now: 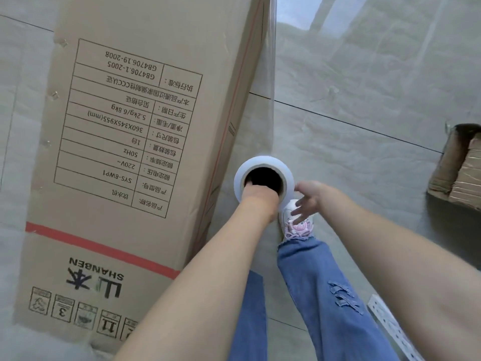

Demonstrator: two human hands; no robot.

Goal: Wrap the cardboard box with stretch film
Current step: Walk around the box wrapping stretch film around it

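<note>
1. The box (pixel 125 142) was stood tall on the tiled floor (pixel 364 87), its printed face turned to the camera and its right vertical edge beside the roll (pixel 263 181).
2. The roll was held upright just off that right edge, near the lower part of the box. A clear sheet of film (pixel 270 74) was seen running up along the edge; whether it was already stuck to the far face could not be told.
3. The left hand (pixel 256 195) was pushed into the core of the roll, the fingers hidden inside; whether they were clenched could not be told.
4. The right hand (pixel 305 201) was held open with fingers spread, just beside the outer rim of the roll, not visibly gripping it.
5. Risk: with only one hand inside the core, the roll could have tilted or slid off the hand, and the film would then have bunched into a rope.
6. Risk: slack film could have sagged off the edge if tension was not kept by the open hand braking the rim.
7. Risk: a hard pull on the tall, narrow box could have tipped or turned it on the smooth tiles.
8. Risk: the shoe (pixel 295 222) was placed directly below the roll, and a perforated strip (pixel 390 327) lay near the feet; tripping was possible while the box was being circled.
</note>
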